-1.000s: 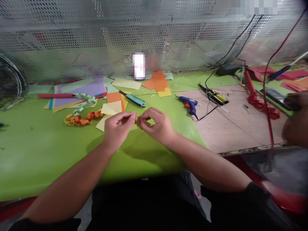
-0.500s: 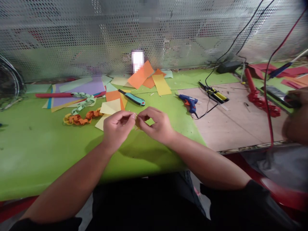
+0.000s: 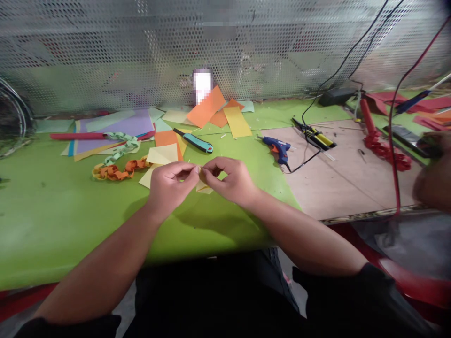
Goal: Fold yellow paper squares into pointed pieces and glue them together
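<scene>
My left hand [image 3: 174, 188] and my right hand [image 3: 229, 180] meet fingertip to fingertip above the green table, both closed in a pinch. Between them is a small piece of yellow paper [image 3: 204, 188], mostly hidden by the fingers. Pale yellow paper sheets [image 3: 162, 154] lie just behind my left hand. To its left rests a paper chain [image 3: 120, 172] of orange, yellow and light green links. Beyond the hands lies a teal-handled utility knife [image 3: 197, 142].
A blue glue gun [image 3: 277, 148] and a black-and-yellow tool [image 3: 313, 136] lie at right, with cables near. Coloured paper [image 3: 116, 126] is spread along the perforated metal screen [image 3: 105, 56]. A red paper chain [image 3: 384, 148] and another person's hand [image 3: 437, 173] are far right.
My fingers have shifted slightly, and more of the yellow paper shows beneath them. The camera view has moved a little. Both hands stay pinched together.
</scene>
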Available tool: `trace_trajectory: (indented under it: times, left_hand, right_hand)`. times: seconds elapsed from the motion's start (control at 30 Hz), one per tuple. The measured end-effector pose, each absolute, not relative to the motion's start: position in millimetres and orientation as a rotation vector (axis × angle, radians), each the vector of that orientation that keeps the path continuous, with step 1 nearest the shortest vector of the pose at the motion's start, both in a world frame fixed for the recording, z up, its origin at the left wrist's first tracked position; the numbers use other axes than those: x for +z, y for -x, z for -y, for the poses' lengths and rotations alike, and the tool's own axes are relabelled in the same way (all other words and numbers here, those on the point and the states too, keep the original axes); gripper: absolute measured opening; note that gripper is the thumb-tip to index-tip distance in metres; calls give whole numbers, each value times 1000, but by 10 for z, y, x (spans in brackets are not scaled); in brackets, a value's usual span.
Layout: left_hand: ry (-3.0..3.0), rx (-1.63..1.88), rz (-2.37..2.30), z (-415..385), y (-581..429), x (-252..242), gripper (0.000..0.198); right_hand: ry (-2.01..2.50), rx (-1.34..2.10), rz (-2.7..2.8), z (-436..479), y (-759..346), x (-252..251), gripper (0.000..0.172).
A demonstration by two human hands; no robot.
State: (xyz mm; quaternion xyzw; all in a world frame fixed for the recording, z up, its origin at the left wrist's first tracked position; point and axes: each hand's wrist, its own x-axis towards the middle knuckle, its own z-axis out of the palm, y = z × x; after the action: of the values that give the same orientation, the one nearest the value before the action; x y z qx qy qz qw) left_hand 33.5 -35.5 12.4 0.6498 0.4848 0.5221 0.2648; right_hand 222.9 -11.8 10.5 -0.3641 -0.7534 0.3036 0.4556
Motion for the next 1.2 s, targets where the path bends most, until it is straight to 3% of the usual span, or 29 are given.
trace_trajectory:
  times: [0.37, 0.77, 1.2]
  left_hand:
    - [-1792, 1470, -1284, 345, -362, 112, 7]
    - [-1899, 1478, -1331, 346, -348, 176, 9]
    - [-1788, 1526, -1437, 347, -293, 297, 7]
  right_hand:
    - [834, 589, 1878, 134, -2191, 57, 14]
    - [1005, 909, 1856, 126, -2185, 83, 6]
    - [1093, 921, 1902, 94, -2143, -13, 3]
